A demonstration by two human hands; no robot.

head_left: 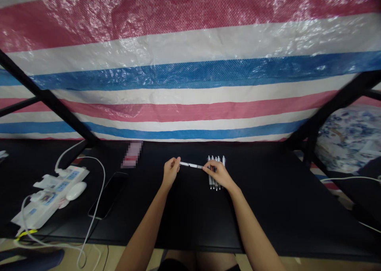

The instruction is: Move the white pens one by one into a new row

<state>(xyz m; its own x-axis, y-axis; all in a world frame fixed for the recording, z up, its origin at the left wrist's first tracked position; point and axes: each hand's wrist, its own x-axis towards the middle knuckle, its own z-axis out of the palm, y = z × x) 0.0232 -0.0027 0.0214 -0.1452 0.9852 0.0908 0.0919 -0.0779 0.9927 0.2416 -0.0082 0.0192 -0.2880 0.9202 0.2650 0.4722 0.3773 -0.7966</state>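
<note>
A slim white pen [192, 165] with a grey end is held nearly level above the black table. My left hand [170, 172] pinches its left end between thumb and finger. At the grey right end, the fingers of my right hand [218, 173] are closed on the same pen. Several white and grey pens [213, 183] lie side by side on the table, pointing away from me, partly hidden behind my right hand.
On the black table [276, 199] a white power strip [56, 193] with cables lies at the left. Beside it is a dark phone [108, 195]. A blurred pink item [132, 153] lies farther back, before a striped sheet [190, 112] and black frame bars [64, 114].
</note>
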